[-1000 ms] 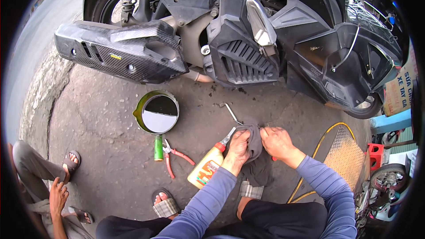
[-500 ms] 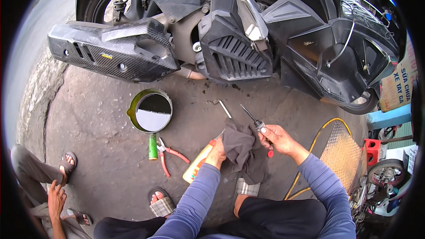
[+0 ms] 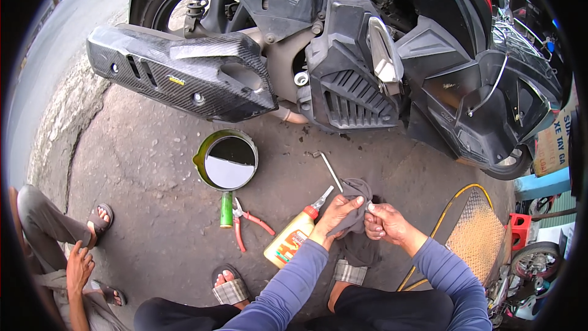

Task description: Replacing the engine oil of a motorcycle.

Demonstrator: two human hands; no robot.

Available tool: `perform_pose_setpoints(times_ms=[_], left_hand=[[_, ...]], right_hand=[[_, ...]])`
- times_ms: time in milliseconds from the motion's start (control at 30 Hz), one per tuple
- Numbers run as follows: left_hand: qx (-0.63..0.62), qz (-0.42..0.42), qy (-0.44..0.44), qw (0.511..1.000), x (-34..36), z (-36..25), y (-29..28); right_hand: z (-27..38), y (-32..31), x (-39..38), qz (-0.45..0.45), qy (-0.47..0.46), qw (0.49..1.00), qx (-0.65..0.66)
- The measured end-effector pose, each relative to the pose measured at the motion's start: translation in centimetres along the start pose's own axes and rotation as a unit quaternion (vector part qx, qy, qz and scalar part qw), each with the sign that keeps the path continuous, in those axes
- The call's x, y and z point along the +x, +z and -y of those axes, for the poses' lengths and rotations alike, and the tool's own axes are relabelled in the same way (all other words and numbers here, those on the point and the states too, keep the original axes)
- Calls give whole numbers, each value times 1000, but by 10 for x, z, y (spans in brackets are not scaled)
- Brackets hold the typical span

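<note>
Right hand (image 3: pixel 387 224): moved in to the grey cloth (image 3: pixel 358 247); the dark-shafted tool seen half a second ago is hidden. Fingers curled; you cannot tell whether they pinch it.
Left hand (image 3: pixel 338 214): you grip the cloth, thumb uppermost.
Cloth: bunched between your hands, lower end hanging; probably covering the tool.
Spouted bottle (image 3: pixel 290 240): beside your left forearm.
Pliers (image 3: pixel 241 225): handles spread, beside the pan (image 3: pixel 200 160) of dark liquid.
Scooter (image 3: pixel 352 55): beyond.

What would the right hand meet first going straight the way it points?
Most likely the dark rag bunched in the left hand; depth is unclear, so they may be touching.
</note>
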State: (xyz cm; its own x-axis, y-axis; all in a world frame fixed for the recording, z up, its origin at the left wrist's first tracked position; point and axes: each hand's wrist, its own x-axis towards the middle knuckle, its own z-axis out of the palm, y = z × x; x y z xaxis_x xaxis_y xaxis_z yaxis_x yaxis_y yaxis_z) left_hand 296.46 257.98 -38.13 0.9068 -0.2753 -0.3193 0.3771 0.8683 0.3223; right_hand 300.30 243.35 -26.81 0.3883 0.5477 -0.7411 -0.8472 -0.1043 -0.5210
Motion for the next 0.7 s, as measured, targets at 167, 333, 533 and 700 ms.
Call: perform_pose_setpoints(times_ms=[167, 333, 533, 700], left_hand=[[2, -108, 0, 994, 2, -9, 39], [73, -128, -24, 989, 9, -12, 31], [134, 83, 26, 987, 13, -26, -3], [-288, 61, 85, 952, 7, 1, -51]], right_hand=[[9, 3, 2, -211, -235, 621, -718], [8, 3, 6, -179, -116, 880, -424], [16, -15, 2, 53, -23, 996, 71], [40, -10, 0, -22, -154, 987, -25]])
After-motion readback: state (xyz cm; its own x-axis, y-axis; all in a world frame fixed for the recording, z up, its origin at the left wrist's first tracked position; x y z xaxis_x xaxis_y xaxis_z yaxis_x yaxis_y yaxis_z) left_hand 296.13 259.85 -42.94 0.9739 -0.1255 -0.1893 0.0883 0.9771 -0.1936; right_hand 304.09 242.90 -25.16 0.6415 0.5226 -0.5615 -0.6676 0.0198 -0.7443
